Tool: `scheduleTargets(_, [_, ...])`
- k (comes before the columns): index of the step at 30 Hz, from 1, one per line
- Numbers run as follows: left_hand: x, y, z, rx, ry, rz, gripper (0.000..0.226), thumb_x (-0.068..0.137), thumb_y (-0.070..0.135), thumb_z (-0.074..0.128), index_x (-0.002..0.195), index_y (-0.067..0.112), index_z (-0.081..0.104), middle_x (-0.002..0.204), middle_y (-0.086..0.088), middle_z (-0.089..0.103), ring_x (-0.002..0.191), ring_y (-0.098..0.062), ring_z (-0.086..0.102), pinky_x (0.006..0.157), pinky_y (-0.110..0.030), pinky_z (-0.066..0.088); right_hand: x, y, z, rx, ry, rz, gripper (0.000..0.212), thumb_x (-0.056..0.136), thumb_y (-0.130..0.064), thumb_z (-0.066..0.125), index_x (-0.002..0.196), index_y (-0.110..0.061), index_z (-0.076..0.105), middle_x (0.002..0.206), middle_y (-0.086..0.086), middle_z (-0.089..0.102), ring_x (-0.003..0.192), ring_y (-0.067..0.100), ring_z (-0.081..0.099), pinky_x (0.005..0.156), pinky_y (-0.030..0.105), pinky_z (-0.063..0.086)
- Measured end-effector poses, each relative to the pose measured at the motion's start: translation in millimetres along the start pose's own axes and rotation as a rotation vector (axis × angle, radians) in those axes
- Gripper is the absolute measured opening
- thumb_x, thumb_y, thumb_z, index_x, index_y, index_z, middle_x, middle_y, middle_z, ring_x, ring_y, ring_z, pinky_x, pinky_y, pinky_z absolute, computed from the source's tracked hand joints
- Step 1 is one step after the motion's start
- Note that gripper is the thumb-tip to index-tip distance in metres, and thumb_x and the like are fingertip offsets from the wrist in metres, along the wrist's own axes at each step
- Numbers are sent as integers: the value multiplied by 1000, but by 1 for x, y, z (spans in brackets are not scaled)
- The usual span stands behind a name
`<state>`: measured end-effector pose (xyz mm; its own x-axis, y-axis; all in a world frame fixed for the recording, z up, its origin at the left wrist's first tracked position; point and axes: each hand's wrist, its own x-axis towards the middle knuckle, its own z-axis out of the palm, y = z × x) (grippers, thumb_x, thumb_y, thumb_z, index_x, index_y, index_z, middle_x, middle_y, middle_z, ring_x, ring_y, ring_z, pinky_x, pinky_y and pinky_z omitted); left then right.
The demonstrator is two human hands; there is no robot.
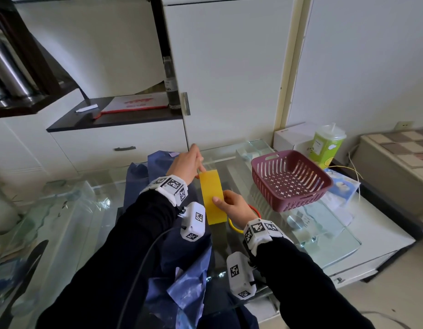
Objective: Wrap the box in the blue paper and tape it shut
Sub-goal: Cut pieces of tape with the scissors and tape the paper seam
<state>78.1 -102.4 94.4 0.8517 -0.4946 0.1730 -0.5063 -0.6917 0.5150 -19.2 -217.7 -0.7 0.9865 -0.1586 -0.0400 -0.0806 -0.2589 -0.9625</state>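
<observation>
A long yellow box (211,193) is held above the glass table, between both hands. My left hand (186,162) grips its far end with fingers curled on the top corner. My right hand (234,206) pinches its near right edge, thumb on the top face. Crumpled blue wrapping paper (158,176) lies spread on the table to the left of and beneath the box, running back toward me (186,288). A ring coloured red and yellow (236,227), possibly a tape roll, lies on the glass under my right wrist, partly hidden.
A maroon plastic basket (324,184) stands to the right on the glass table (336,243). Behind it are a green lidded cup (327,144) and a white carton (291,136). White cabinets stand behind the table.
</observation>
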Motion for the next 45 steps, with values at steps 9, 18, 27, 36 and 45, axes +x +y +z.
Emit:
scheduleTargets(9, [10,2,-26,-206,-214,-147,15,100,18,39,86,13,39,88,-11,67,65,-28,63,59,-29,50,-3,-3,-7,45,-46,18,27,93,-26,56,111,-7,58,97,2,62,91,16,58,84,26,44])
scheduleTargets(18, [16,3,-36,-157,-278,-122,21,99,21,41,79,22,38,87,-8,68,69,-26,65,66,-32,53,1,2,-26,193,211,230,23,94,-22,49,92,-7,66,85,9,67,93,29,64,81,37,48])
scheduleTargets(27, [20,3,-45,-128,-275,-120,20,99,21,41,79,23,39,88,-7,68,73,-27,65,66,-30,52,6,8,-15,-487,250,267,28,89,-11,51,114,-4,60,124,19,53,118,33,48,96,31,38])
scheduleTargets(36, [34,15,-57,-124,-212,-111,22,99,21,41,78,24,37,87,-8,68,67,-23,64,63,-30,51,18,-1,-13,-756,343,241,36,91,0,44,127,-2,37,133,19,40,126,34,39,102,38,37])
scheduleTargets(45, [32,13,-56,-113,-271,-134,11,100,20,39,90,17,38,92,-10,67,79,-29,64,67,-31,53,19,-14,-24,-587,307,376,44,84,-16,62,118,1,40,125,21,54,120,36,51,95,37,42])
